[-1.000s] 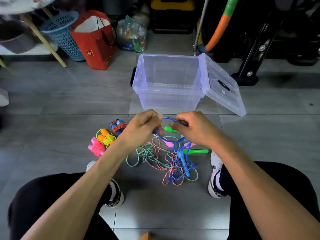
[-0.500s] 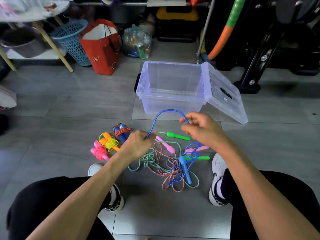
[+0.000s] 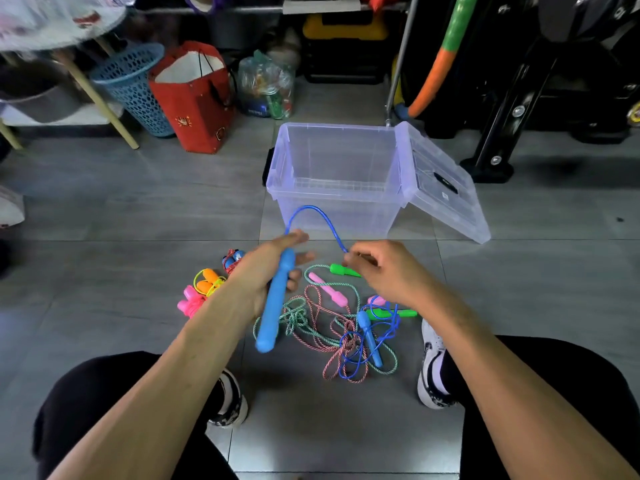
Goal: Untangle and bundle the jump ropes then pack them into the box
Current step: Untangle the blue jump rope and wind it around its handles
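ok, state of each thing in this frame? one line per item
Box: open, nothing visible inside.
Lid: off, leaning on the box's right side.
Blue rope: partly lifted, arcs between hands.
Left hand: holds blue handle.
Right hand: pinches the blue rope.
Green and pink ropes: tangled on floor.
Three bundles: wrapped, on floor.

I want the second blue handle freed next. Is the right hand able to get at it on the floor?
Probably yes: the right hand hovers just above the second blue handle, but it pinches the blue cord, and cords cross that handle.

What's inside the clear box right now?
Nothing shows inside the box: its walls and floor look bare, with the lid swung open. The blue rope arches in front of it, not inside.
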`<move>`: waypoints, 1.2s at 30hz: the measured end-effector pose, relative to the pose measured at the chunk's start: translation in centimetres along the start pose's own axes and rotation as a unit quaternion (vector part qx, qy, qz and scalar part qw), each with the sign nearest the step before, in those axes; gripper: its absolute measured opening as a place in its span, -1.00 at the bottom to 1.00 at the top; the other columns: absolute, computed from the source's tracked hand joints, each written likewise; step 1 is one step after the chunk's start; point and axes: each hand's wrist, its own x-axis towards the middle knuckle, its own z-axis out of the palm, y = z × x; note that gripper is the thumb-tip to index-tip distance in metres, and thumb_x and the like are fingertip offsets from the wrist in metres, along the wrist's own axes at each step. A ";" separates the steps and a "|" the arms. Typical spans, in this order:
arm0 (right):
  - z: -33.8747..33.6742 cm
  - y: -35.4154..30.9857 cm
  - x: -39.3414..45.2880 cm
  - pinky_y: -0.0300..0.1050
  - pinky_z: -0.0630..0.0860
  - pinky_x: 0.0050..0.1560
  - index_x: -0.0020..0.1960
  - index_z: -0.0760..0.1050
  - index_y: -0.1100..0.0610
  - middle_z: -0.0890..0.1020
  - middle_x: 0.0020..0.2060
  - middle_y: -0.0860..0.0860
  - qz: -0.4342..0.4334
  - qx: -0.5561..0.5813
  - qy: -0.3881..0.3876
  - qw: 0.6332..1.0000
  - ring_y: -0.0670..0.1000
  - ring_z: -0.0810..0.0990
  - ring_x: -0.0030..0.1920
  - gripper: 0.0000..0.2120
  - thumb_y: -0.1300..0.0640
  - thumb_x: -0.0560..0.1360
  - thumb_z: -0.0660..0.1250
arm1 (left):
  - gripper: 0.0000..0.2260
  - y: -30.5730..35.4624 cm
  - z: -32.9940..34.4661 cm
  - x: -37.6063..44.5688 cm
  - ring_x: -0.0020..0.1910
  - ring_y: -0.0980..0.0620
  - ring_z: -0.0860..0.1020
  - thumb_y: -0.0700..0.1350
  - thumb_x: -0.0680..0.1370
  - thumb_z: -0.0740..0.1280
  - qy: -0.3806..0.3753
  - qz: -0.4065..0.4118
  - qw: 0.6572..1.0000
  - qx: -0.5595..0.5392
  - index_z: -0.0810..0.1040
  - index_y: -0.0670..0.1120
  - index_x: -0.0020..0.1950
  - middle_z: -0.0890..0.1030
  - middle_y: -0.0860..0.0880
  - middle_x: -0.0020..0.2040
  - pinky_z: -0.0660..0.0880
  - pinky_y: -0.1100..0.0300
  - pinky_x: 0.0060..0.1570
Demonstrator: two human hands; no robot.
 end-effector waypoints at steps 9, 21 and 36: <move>0.8 -1.3 -0.1 -0.22 0.18 -0.48 -0.30 0.43 0.06 0.36 -0.56 -0.03 -0.034 -0.060 -0.050 0.996 -0.06 0.26 -0.52 -0.70 0.01 0.59 0.26 | -0.83 -1.3 1.6 -0.2 -0.55 -0.01 0.32 -0.10 0.48 0.45 0.027 0.079 0.992 0.099 0.64 -0.22 -0.12 0.54 -0.27 -0.21 0.27 0.23 -0.50; -1.0 0.5 -0.4 -0.04 0.23 -0.37 -0.38 0.28 0.10 0.30 -0.52 0.00 0.018 -0.102 0.027 0.994 0.04 0.24 -0.41 -0.60 0.01 0.59 0.24 | -0.81 0.5 -3.2 1.9 -0.62 0.07 0.44 -0.06 0.47 0.42 0.169 0.037 0.928 0.329 0.59 -0.18 -0.22 0.62 -0.08 -0.41 0.37 0.32 -0.59; 0.6 -1.2 0.2 -0.07 0.26 -0.36 -0.34 0.44 0.02 0.37 -0.52 -0.05 -0.026 -0.116 -0.049 0.992 -0.08 0.31 -0.46 -0.71 0.04 0.55 0.32 | -0.95 -1.9 0.4 0.2 -0.35 0.06 0.57 -0.02 0.50 0.41 -0.049 0.245 0.826 0.505 0.64 0.04 -0.08 0.61 0.06 -0.35 0.52 0.19 -0.22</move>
